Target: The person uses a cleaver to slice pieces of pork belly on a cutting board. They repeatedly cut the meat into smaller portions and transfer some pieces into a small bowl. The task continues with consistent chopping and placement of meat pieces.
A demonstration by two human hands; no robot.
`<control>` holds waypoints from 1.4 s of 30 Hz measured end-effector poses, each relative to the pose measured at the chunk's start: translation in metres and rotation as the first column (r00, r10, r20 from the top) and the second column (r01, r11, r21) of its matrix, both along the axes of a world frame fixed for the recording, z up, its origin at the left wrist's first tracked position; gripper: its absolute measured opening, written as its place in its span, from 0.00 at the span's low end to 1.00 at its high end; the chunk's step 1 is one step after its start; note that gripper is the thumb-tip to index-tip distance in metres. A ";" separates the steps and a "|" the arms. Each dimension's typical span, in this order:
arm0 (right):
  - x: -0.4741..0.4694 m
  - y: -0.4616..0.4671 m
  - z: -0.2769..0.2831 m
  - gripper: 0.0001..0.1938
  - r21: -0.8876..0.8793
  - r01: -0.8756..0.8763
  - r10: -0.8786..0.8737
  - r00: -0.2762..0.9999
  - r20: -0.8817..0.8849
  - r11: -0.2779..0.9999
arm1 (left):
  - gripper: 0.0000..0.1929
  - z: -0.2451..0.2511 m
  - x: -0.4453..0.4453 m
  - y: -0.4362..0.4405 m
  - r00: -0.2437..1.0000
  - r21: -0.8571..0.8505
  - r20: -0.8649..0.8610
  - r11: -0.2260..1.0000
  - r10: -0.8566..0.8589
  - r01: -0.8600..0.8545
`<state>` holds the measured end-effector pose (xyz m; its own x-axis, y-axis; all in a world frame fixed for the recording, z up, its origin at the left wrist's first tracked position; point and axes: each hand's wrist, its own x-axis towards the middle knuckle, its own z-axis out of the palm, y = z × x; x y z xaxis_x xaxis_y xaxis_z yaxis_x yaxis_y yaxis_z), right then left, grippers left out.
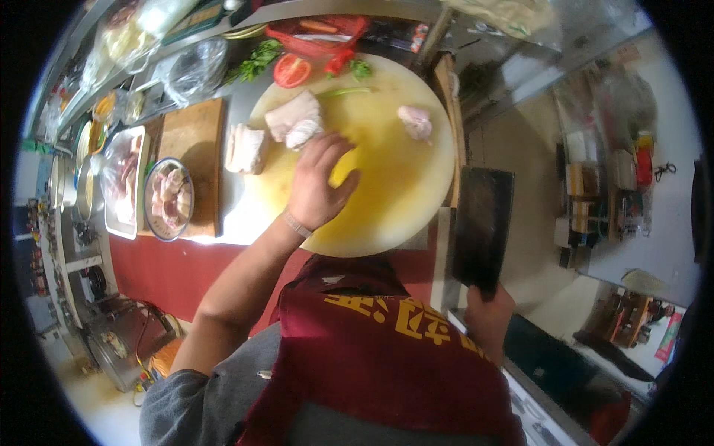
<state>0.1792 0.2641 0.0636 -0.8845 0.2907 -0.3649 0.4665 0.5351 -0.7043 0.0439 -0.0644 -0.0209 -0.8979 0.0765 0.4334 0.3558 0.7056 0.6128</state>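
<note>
My left hand (319, 187) is over the round yellow-white cutting board (401, 212), thumb apart from the fingers. Beside its fingers lies a small pale piece of meat (303, 134); whether they touch is unclear. Against that piece rests a larger pale slab of meat (293, 111). Another thick block of meat (245, 149) sits at the board's left edge. Off the board's right side, my right hand (491, 312) grips a broad dark cleaver (482, 223) by its handle, blade pointing away from me. A small pinkish piece of meat (416, 122) lies alone at the board's right.
A halved tomato (292, 71), red pepper (338, 64) and green herbs (262, 60) lie at the far edge, near a red basket (312, 47). Leftward are a bowl of cut meat (169, 198), a wooden board (192, 139) and a white tray (143, 217) with bagged meat.
</note>
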 end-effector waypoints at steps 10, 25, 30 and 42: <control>0.012 0.039 -0.003 0.09 0.063 0.177 -0.185 0.969 0.165 0.982 | 0.34 -0.099 -0.171 0.092 0.922 -0.470 0.362 0.828 -0.135 0.306; -0.039 0.022 0.001 0.12 0.081 -0.324 0.315 0.943 0.112 0.942 | 0.30 -0.017 0.030 0.056 0.932 -0.195 0.354 0.981 0.075 -0.004; -0.058 -0.007 0.014 0.11 0.122 -0.525 0.515 0.850 0.109 0.842 | 0.33 -0.023 0.058 0.049 0.963 -0.060 0.233 0.990 0.137 -0.127; -0.079 -0.037 0.025 0.07 0.349 -0.780 0.762 0.608 0.223 0.520 | 0.09 -0.034 0.052 0.050 0.975 0.157 0.151 0.970 0.162 -0.185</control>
